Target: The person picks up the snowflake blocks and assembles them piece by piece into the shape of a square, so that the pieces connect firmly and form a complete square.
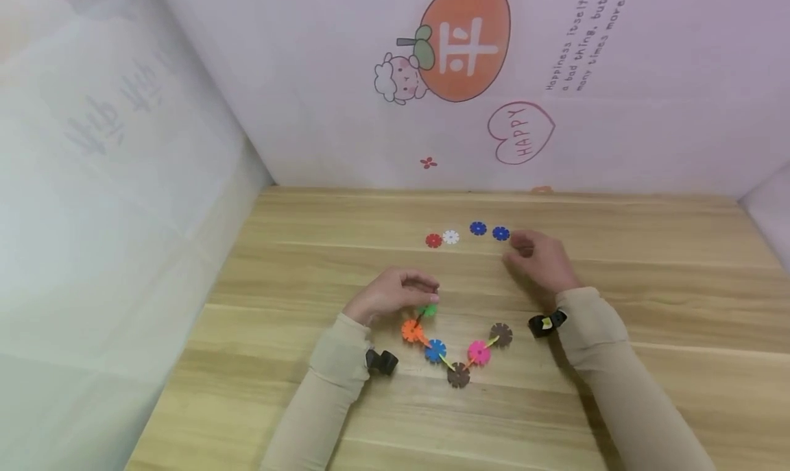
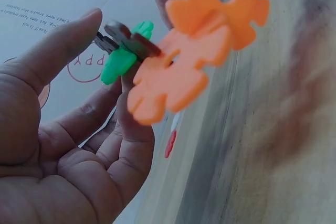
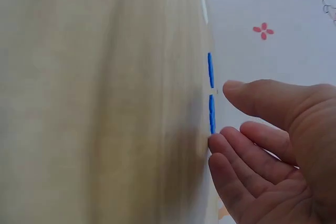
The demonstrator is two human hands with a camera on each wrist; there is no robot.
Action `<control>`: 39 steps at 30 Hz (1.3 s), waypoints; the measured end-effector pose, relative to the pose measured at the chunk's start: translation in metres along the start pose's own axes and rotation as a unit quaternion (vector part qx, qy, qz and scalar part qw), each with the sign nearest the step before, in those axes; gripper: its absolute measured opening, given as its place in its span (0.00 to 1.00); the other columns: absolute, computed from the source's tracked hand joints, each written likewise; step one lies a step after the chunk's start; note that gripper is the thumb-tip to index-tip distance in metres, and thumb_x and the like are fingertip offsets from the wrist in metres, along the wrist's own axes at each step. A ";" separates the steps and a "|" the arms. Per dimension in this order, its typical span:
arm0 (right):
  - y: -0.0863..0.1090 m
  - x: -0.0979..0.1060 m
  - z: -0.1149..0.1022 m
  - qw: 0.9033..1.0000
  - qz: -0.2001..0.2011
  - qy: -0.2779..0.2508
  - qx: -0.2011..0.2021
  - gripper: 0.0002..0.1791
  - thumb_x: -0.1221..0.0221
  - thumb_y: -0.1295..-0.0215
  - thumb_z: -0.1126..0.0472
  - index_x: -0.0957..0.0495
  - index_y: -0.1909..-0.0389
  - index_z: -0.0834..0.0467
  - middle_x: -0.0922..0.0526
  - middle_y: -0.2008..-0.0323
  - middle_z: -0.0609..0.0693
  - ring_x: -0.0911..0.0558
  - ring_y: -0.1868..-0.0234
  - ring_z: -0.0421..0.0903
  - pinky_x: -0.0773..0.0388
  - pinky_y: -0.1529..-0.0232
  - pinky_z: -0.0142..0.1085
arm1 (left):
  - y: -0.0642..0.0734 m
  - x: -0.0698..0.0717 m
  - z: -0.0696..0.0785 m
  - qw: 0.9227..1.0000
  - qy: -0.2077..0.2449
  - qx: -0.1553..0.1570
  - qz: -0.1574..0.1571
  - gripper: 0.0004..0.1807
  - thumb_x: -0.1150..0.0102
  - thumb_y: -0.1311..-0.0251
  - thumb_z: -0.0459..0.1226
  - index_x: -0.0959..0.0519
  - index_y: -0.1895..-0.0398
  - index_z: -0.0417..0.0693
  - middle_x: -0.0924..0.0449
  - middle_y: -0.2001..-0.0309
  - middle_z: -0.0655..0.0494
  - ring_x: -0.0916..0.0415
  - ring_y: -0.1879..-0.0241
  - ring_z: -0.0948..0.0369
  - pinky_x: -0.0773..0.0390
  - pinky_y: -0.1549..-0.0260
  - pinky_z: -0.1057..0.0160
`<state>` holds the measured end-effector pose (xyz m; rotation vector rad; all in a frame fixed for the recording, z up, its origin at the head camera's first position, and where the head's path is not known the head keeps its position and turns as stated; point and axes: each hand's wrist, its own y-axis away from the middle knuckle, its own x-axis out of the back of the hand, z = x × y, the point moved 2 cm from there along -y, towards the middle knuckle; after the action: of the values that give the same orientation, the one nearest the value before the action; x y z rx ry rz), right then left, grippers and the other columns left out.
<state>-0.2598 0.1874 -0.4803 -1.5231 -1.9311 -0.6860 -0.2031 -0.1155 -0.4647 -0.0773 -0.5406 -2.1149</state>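
Note:
My left hand [image 1: 391,293] pinches one end of a chain of slotted plastic snowflake discs, by a green disc [image 2: 119,64] and a dark brown disc [image 2: 126,36]. From there the chain bends through an orange disc [image 1: 411,331], a blue disc [image 1: 435,351], a brown disc [image 1: 459,376] and a pink disc [image 1: 479,353] to another brown disc [image 1: 501,334]. My right hand [image 1: 544,260] is beside a loose dark blue disc [image 1: 501,233], fingers apart from the thumb and nothing between them. Its fingertips are right at the disc's edge.
Left of that disc, near the back of the wooden table [image 1: 259,334], lie another dark blue disc [image 1: 478,228], a white disc [image 1: 451,237] and a red disc [image 1: 434,240]. A printed white sheet [image 1: 333,114] stands behind, another at the left.

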 end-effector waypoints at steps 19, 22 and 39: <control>-0.046 -0.004 -0.006 0.998 -0.010 0.062 0.002 0.32 0.38 0.35 0.61 0.35 0.34 0.70 0.25 0.41 0.71 0.24 0.42 0.66 0.28 0.39 0.58 | -0.002 0.003 0.000 1.000 0.023 0.005 0.009 0.23 0.31 0.41 0.42 0.22 0.44 0.44 0.16 0.53 0.54 0.19 0.54 0.61 0.20 0.48 0.59; -0.048 -0.006 -0.006 0.998 -0.007 0.067 0.012 0.27 0.39 0.35 0.64 0.31 0.37 0.69 0.24 0.42 0.70 0.23 0.43 0.66 0.28 0.40 0.58 | -0.002 0.002 0.000 1.000 0.023 0.007 0.007 0.23 0.30 0.42 0.42 0.22 0.44 0.45 0.16 0.53 0.54 0.19 0.54 0.60 0.20 0.48 0.58; -0.009 -0.006 -0.009 0.998 -0.032 0.034 0.041 0.19 0.31 0.40 0.61 0.19 0.48 0.59 0.16 0.53 0.60 0.18 0.53 0.58 0.21 0.49 0.54 | -0.003 -0.007 0.002 0.999 0.035 -0.004 -0.003 0.22 0.31 0.41 0.40 0.21 0.44 0.43 0.16 0.53 0.53 0.18 0.56 0.60 0.18 0.54 0.61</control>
<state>-0.2660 0.1753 -0.4791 -1.3765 -1.9409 -0.6684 -0.2016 -0.1079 -0.4653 -0.0068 -0.4916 -2.1167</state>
